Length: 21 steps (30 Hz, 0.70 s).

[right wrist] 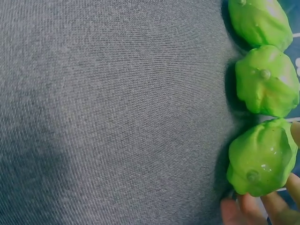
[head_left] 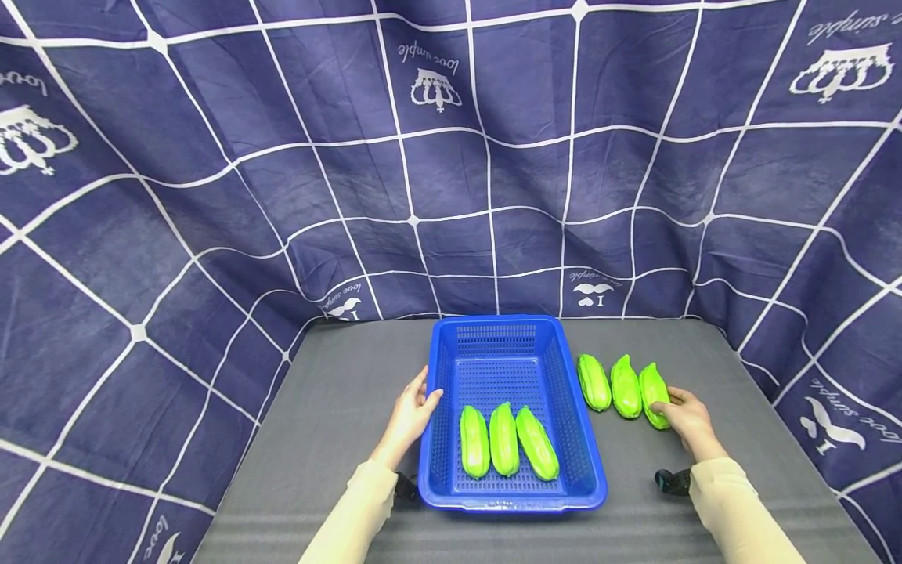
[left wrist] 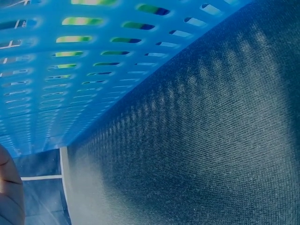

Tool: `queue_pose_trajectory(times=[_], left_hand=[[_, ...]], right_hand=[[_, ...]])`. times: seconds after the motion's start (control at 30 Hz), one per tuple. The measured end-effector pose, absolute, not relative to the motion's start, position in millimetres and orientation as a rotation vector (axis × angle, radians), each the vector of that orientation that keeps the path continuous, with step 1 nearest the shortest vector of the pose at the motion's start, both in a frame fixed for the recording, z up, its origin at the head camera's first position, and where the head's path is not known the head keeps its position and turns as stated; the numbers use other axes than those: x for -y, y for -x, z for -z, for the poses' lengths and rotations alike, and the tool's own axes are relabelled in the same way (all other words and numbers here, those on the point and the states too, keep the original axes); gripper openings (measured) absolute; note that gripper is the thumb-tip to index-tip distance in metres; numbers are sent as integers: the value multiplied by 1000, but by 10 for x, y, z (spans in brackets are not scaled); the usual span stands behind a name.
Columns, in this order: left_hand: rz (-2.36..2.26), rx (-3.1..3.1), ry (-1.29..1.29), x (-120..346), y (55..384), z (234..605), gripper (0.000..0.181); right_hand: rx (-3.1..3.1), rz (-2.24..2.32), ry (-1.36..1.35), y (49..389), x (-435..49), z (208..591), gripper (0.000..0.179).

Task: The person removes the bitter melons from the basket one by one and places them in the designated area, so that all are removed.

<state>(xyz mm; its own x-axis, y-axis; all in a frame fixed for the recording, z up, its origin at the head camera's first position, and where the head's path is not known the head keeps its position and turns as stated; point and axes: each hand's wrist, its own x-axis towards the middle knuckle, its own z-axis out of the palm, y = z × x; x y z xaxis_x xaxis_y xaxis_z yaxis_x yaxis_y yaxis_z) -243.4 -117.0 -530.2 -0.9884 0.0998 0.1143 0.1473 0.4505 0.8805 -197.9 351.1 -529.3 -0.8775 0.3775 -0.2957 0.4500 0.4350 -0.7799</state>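
Note:
A blue plastic basket (head_left: 514,505) with slotted walls stands in the middle of the table. Three bright green, ridged gourds (head_left: 503,439) lie side by side in its near half. On its left rim rests my left hand (head_left: 409,411), thumb over the edge and fingers along the outside; the left wrist view catches only a bit of this hand (left wrist: 9,187) beside the basket wall (left wrist: 51,103). To the right of the basket lie three more such gourds in a row. My right hand (head_left: 689,419) holds the rightmost gourd (head_left: 654,392), with fingers and thumb around its sides.
The other two gourds outside, the left one (head_left: 594,382) and the middle one (head_left: 625,388), lie between the basket and my right hand. Grey cloth covers the table (head_left: 338,376). A blue curtain with white lines (head_left: 528,180) hangs behind and at both sides.

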Motion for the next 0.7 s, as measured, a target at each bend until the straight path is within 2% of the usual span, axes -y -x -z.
queue_pose_trajectory(times=[0.2,0.4,0.7], left_hand=[[1590,2642,227,1164,2442,5310,60],[1580,2658,210,1170,2445,5288,60],[1551,2667,212,1171,2438,5281,60]], right_hand=[[-2656,1439,-831,1989,-3482,5169,72],[-2667,1572,-896,2057,-3334,4827,71],[-2753,1701,-675,2124,-2870,4366,69]])
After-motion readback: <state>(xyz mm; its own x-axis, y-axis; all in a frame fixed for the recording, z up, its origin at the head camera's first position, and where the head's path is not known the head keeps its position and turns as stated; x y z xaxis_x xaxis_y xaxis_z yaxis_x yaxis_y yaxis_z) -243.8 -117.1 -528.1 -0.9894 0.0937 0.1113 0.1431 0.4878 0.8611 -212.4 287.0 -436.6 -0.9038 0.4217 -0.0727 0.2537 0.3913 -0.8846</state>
